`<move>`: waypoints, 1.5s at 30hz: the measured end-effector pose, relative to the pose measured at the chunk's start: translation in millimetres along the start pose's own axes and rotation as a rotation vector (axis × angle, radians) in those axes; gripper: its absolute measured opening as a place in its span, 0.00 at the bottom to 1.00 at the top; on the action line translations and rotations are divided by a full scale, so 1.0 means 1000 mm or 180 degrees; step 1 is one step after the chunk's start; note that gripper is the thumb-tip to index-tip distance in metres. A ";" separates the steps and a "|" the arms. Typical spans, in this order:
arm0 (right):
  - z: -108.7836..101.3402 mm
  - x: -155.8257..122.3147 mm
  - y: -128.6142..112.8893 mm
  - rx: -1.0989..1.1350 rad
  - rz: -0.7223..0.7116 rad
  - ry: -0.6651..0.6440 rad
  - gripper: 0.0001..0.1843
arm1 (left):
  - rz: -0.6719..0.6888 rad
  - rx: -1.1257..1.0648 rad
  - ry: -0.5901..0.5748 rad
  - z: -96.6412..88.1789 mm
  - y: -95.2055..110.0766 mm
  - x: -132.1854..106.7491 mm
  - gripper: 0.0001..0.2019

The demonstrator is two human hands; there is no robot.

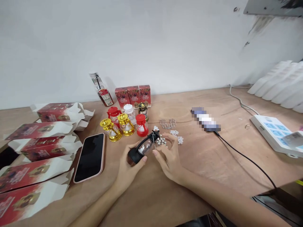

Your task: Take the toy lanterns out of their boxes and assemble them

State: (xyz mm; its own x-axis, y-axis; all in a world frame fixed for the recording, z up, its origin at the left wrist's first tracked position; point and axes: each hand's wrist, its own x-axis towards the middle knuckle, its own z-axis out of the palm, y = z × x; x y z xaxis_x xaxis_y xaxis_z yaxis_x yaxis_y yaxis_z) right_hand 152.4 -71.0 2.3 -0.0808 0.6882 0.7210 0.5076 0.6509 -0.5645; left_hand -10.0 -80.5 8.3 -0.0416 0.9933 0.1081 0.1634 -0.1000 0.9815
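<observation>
A small black lantern [145, 147] with a clear middle lies tilted in my left hand [129, 162], its base between thumb and fingers and its top pointing up and right. At that top, my right hand [171, 157] pinches a thin metal wire handle [154, 142] between thumb and forefinger. Just beyond the lantern lie several small round batteries [161, 139] and white tags [174, 132]. A cluster of bent wire handles [168, 123] rests behind them. Farther left stand several finished-looking lanterns, among them a gold one [126, 125], a red one [141, 125] and a white one [129, 113].
Opened red-and-white boxes [38, 170] line the left side, beside a phone [91, 156]. Closed red boxes [133, 96] and a bottle [103, 91] stand near the wall. On the right are a blurred-out device [205, 119] with a black cable and a white power strip [272, 132].
</observation>
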 end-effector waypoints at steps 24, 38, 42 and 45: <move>0.002 0.019 0.027 0.4461 0.3010 -0.1065 0.18 | -0.0629 -0.1002 0.0051 -0.008 -0.014 0.011 0.20; -0.003 0.021 0.022 0.4458 0.2799 -0.1462 0.19 | -0.0710 -0.0746 0.0275 -0.005 -0.015 0.010 0.21; -0.016 0.037 0.028 0.3905 0.2524 -0.0643 0.18 | -0.0478 -0.1113 0.0457 -0.004 -0.014 0.010 0.19; -0.031 0.055 0.047 0.2655 0.1993 0.0251 0.15 | -0.0189 -0.1050 0.0699 -0.008 -0.011 0.009 0.16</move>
State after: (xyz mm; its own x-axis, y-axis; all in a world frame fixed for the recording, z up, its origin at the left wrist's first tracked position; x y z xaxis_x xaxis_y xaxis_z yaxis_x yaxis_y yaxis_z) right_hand 198.3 -12.9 27.9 0.0636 0.9754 0.2111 -0.3162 0.2203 -0.9228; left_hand -20.1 -71.1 0.0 -0.2569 0.9654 0.0459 -0.1696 -0.0918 0.9812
